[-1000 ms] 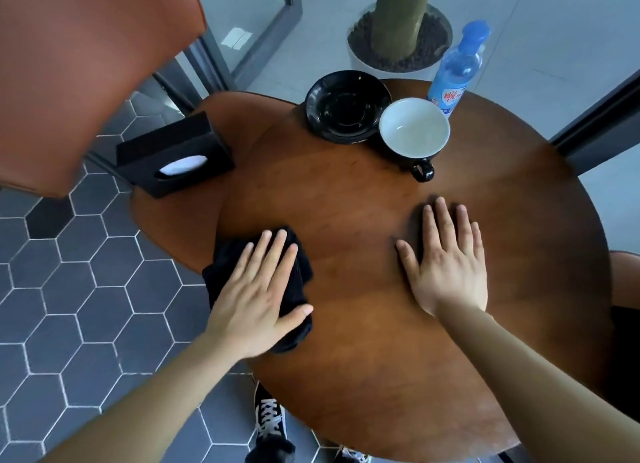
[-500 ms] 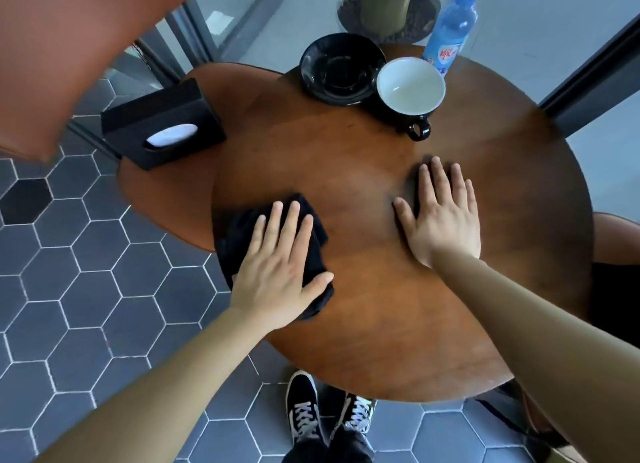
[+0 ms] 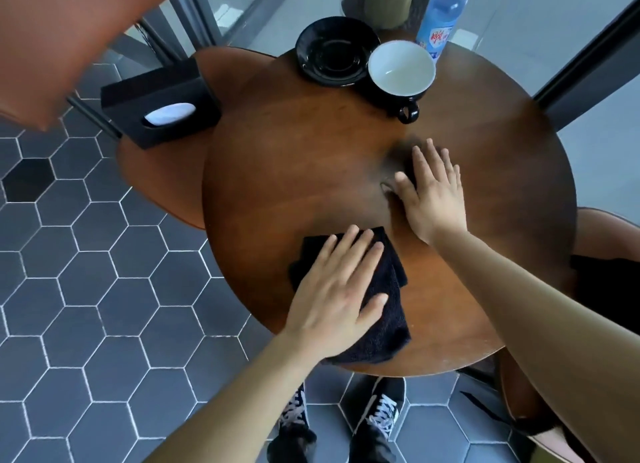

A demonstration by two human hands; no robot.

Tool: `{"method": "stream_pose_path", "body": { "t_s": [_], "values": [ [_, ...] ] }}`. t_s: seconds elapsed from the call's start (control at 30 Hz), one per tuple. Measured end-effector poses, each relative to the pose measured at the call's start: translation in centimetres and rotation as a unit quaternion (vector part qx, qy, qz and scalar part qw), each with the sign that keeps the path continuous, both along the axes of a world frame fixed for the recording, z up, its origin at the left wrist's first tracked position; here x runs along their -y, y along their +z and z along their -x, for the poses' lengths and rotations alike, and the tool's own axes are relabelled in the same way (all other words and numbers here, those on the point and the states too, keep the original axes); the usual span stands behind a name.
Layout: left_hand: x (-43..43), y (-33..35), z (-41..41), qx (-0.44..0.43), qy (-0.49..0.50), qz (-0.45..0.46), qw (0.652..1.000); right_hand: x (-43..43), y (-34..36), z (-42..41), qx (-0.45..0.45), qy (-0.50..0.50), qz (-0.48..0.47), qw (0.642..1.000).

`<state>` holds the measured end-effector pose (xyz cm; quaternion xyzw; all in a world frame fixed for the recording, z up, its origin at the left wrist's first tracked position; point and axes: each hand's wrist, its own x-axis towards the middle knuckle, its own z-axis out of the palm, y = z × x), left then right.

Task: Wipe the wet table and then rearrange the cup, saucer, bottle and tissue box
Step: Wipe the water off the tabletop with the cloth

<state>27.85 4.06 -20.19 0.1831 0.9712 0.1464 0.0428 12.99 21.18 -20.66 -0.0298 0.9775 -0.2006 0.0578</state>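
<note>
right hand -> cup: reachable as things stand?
Probably yes. The right hand lies flat and empty on the table. Only bare wood lies between it and the cup, whose handle points toward the hand.

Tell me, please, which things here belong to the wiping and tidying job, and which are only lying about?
For the job: table, cloth pressed under the left hand, cup, saucer, bottle, tissue box.

Only lying about: chair, plant pot, shoes.
</note>
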Motion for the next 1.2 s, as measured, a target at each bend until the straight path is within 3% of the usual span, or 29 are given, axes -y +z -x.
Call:
{"method": "stream_pose_path", "body": {
  "t_s": [0.17, 0.3, 0.4, 0.47, 0.63, 0.77, 0.87, 1.0, 1.07, 1.2],
  "values": [
    [8.8, -1.3, 2.5, -0.016, 0.167, -0.004, 0.986, 2.0, 2.8, -8.2, -0.072, 0.129, 0.013, 0.989],
    [10.4, -2.3, 3.1, -0.014, 0.156, 0.058, 0.986, 6.8, 1.7, -16.0, -0.036, 0.267, -0.054, 0.961],
    [11.3, -2.2, 2.1, -0.024, 0.169, 0.104, 0.980, 6.7, 0.0, -17.2, -0.010, 0.317, -0.103, 0.943],
    [12.0, -2.1, 1.8, -0.020, 0.180, 0.125, 0.975, 4.5, -0.6, -16.5, -0.005, 0.300, -0.110, 0.948],
    [9.8, -2.0, 3.7, -0.007, 0.172, 0.111, 0.979, -5.9, -0.2, -8.6, 0.021, 0.093, -0.170, 0.981],
    [9.6, -1.9, 3.7, -0.001, 0.182, 0.109, 0.977, -3.9, -0.1, -2.4, 0.035, -0.083, -0.128, 0.988],
    [8.2, -1.5, 5.7, -0.011, 0.187, 0.083, 0.979, 1.7, 0.4, -2.9, 0.016, 0.031, -0.128, 0.991],
    [6.3, -1.8, 7.2, -0.007, 0.175, 0.083, 0.981, 1.0, 0.5, -6.0, 0.002, 0.271, -0.132, 0.953],
    [6.1, -2.1, 7.1, -0.007, 0.175, 0.097, 0.980, -3.3, 0.2, -4.7, -0.020, 0.250, -0.157, 0.955],
    [6.1, -2.2, 7.1, -0.009, 0.179, 0.108, 0.978, -8.0, 0.3, 2.0, 0.027, 0.015, -0.156, 0.987]
  ]
}}
